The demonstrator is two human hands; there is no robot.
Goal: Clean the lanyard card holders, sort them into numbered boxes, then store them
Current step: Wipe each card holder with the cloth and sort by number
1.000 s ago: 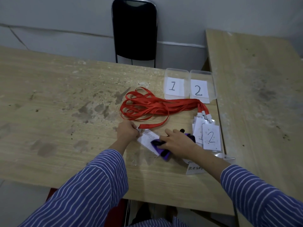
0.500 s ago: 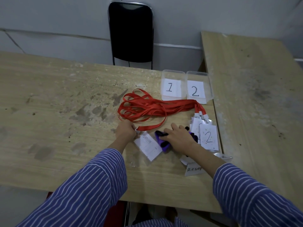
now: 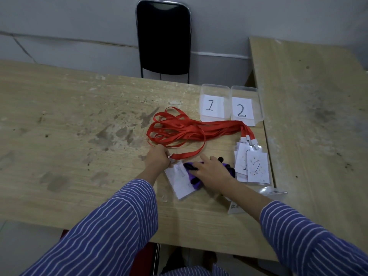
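A clear card holder (image 3: 180, 181) with a white card lies flat on the wooden table (image 3: 79, 136). My left hand (image 3: 158, 158) pinches its clip end, where a red lanyard (image 3: 175, 130) joins. My right hand (image 3: 214, 174) presses a purple and black cloth (image 3: 192, 174) onto the holder's right half. A stack of other holders (image 3: 252, 166), showing cards marked 1 and 2, lies just right of my right hand. Two clear boxes stand at the back right, box 1 (image 3: 213, 105) and box 2 (image 3: 244, 108).
A black chair (image 3: 163, 36) stands behind the table against the wall. A second wooden table (image 3: 314, 116) adjoins on the right. A clear sign stand (image 3: 272, 193) with a paper label lies near my right forearm.
My right hand has slid the cloth back and forth across the holder, right and then left again. My left hand has kept its pinch at the clip.
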